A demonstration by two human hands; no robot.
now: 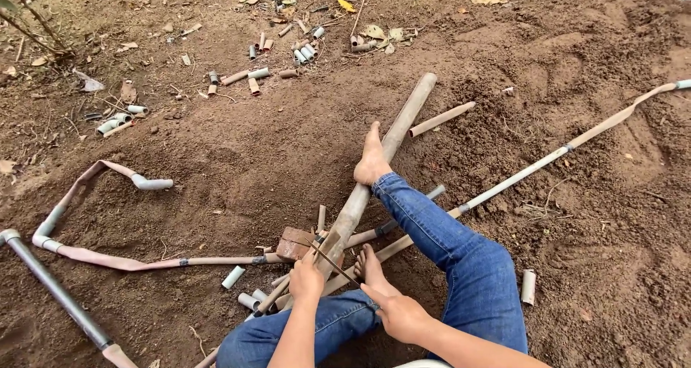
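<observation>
I sit on bare soil in blue jeans, barefoot. A long thick tan pipe (392,141) runs from the upper middle down to my hands, its near end resting on a brick (292,243). One foot (372,159) presses on the pipe; the other foot (369,263) lies close to my hands. My left hand (307,279) grips the near end of the pipe. My right hand (399,315) holds a thin dark saw blade (337,266) that lies across the pipe just past my left hand.
Several short cut pipe pieces (302,51) lie scattered at the top and near my knees. A flattened bent pipe (93,256) curls at left, beside a grey pipe (57,290). A long thin pipe (561,152) stretches to the right; a short piece (528,286) lies by my leg.
</observation>
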